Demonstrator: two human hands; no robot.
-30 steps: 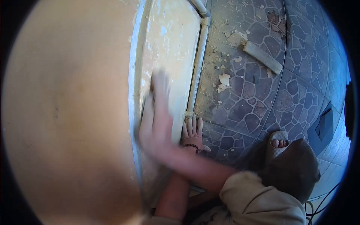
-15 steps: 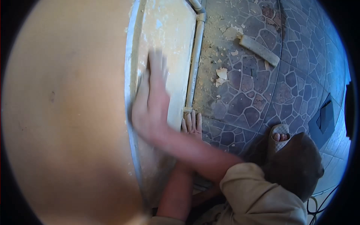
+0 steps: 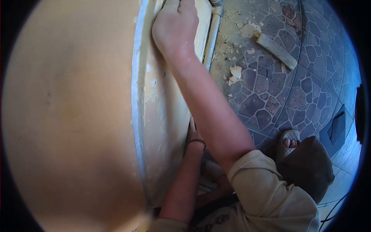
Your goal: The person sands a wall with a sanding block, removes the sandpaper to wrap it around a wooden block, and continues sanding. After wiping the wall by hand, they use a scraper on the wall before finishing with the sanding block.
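Note:
My right hand (image 3: 176,29) is at the top edge of the view, against the pale, patchy strip (image 3: 154,100) along the base of the wall. Its back and knuckles show, but the frame cuts off the fingertips, so I cannot see whether it holds anything. Lower down, my left hand (image 3: 194,131) is beside the strip's floor-side edge, with a dark beaded bracelet (image 3: 198,143) at the wrist. One straight finger of it shows, and nothing is visible in it. My right forearm partly covers that hand.
A pipe (image 3: 213,34) runs between strip and floor. Plaster flakes (image 3: 235,73) and dust litter the stone-patterned tiles. A pale bar-shaped piece (image 3: 277,51) lies there. To the right are a slippered foot (image 3: 290,141) and a dark grey angular object (image 3: 334,129). The tan wall (image 3: 77,108) fills the left.
My right hand, which lay stretched flat on the strip, has moved up to the top edge. The left hand's spread fingers are now mostly hidden, and its bracelet has come into view.

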